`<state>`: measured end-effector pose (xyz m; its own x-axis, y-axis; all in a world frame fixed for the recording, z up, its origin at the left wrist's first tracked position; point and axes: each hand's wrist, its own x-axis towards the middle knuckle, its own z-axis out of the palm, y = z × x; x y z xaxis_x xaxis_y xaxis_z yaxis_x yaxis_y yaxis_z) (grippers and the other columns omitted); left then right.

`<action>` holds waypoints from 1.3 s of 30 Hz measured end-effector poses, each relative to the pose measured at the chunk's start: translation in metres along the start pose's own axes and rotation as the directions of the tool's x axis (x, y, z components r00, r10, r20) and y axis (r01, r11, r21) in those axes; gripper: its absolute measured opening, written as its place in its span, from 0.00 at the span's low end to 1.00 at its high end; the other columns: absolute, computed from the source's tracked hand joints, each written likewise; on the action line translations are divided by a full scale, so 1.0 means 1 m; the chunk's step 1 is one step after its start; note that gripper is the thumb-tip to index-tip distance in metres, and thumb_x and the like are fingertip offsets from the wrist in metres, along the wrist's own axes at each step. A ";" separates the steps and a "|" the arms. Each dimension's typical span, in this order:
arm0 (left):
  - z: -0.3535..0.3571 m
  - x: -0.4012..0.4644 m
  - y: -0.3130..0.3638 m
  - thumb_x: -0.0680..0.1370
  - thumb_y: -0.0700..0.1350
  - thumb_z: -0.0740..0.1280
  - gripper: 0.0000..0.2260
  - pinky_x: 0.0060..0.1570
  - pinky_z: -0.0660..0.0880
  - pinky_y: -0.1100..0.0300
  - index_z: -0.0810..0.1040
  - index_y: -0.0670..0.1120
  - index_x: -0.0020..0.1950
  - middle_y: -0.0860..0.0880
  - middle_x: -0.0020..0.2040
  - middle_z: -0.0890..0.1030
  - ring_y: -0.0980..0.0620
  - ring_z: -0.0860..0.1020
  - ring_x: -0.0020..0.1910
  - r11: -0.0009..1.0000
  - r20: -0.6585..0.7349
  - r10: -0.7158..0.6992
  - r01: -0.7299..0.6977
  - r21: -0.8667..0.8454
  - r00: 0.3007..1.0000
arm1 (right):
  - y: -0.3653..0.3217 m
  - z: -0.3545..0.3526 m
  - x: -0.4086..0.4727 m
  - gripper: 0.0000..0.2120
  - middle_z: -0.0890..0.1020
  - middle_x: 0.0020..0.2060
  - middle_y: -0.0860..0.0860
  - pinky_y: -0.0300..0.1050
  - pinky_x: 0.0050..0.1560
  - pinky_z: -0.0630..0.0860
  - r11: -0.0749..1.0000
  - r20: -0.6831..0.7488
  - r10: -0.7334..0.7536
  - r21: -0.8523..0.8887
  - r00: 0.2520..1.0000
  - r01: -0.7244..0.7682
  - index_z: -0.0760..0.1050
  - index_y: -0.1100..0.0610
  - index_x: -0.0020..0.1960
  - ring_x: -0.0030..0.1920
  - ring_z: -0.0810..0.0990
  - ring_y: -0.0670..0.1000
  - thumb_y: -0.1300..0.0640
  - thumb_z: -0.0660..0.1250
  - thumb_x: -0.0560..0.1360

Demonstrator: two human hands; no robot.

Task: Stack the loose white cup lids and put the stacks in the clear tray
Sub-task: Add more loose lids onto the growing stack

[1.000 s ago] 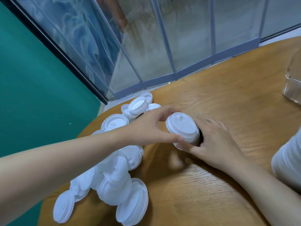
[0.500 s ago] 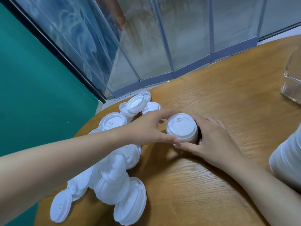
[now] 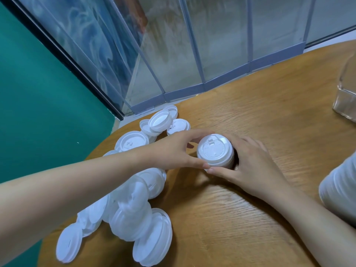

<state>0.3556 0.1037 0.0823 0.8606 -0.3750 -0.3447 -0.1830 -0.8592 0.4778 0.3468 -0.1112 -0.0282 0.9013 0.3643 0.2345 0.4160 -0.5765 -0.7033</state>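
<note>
A short stack of white cup lids (image 3: 215, 151) stands on the wooden table (image 3: 250, 218) near its middle. My left hand (image 3: 175, 151) grips the stack from the left, thumb in front and fingers behind. My right hand (image 3: 250, 166) cups it from the right, thumb touching the left thumb below the stack. Several loose white lids (image 3: 134, 214) lie in a heap along the table's left edge, partly under my left forearm. More loose lids (image 3: 159, 122) sit at the far left. The clear tray (image 3: 345, 99) shows only a corner at the right edge.
The table's left edge drops off beside a green wall (image 3: 38, 93) and a glass partition (image 3: 192, 45) behind. A white sleeve or garment (image 3: 341, 187) fills the lower right. Bare wood lies between the stack and the tray.
Both hands have squared the lid stack upright; it was tilted a second ago and now sits level on the table. The hands stayed around it.
</note>
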 end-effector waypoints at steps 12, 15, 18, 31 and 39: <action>0.005 0.008 -0.003 0.78 0.54 0.75 0.25 0.67 0.76 0.57 0.74 0.55 0.74 0.60 0.65 0.80 0.61 0.78 0.64 0.996 -0.034 -0.037 0.034 -0.082 0.999 | -0.004 -0.002 -0.001 0.36 0.78 0.55 0.34 0.47 0.66 0.64 1.000 0.008 0.003 0.020 1.000 -0.003 0.71 0.38 0.67 0.60 0.72 0.42 0.21 0.63 0.65; 0.006 0.010 -0.003 0.78 0.56 0.75 0.27 0.67 0.76 0.56 0.73 0.55 0.75 0.60 0.66 0.79 0.60 0.77 0.65 0.999 -0.037 -0.035 0.034 -0.038 0.999 | -0.004 -0.002 -0.001 0.34 0.78 0.54 0.34 0.47 0.66 0.65 1.000 0.003 0.003 0.020 1.000 -0.003 0.71 0.38 0.67 0.59 0.72 0.42 0.22 0.61 0.67; 0.001 0.010 -0.007 0.80 0.57 0.72 0.23 0.67 0.74 0.61 0.75 0.56 0.73 0.61 0.65 0.80 0.62 0.76 0.65 1.000 -0.031 -0.024 0.023 -0.017 0.999 | -0.004 -0.001 -0.001 0.33 0.77 0.53 0.34 0.49 0.67 0.66 1.000 0.003 0.003 0.004 1.000 -0.003 0.70 0.38 0.67 0.58 0.72 0.42 0.22 0.61 0.68; -0.104 0.026 -0.073 0.73 0.67 0.73 0.43 0.75 0.64 0.50 0.58 0.60 0.82 0.54 0.82 0.61 0.49 0.65 0.79 0.866 -0.160 -0.379 0.410 0.286 0.912 | -0.002 0.002 0.000 0.39 0.76 0.61 0.35 0.48 0.71 0.64 0.999 -0.005 0.033 -0.012 0.999 -0.033 0.68 0.41 0.71 0.65 0.72 0.44 0.20 0.59 0.68; -0.098 0.042 -0.088 0.74 0.68 0.70 0.41 0.73 0.68 0.50 0.59 0.57 0.82 0.52 0.78 0.70 0.46 0.71 0.75 0.842 -0.127 -0.445 0.462 0.279 0.886 | -0.001 0.002 0.000 0.42 0.77 0.62 0.38 0.51 0.73 0.64 0.999 0.013 0.033 -0.033 0.999 -0.032 0.67 0.42 0.75 0.66 0.72 0.44 0.20 0.59 0.68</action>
<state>0.4543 0.1978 0.1045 0.9046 0.0941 -0.4157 0.1112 -0.9936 0.0170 0.3459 -0.1092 -0.0287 0.9127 0.3548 0.2026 0.3905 -0.6117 -0.6880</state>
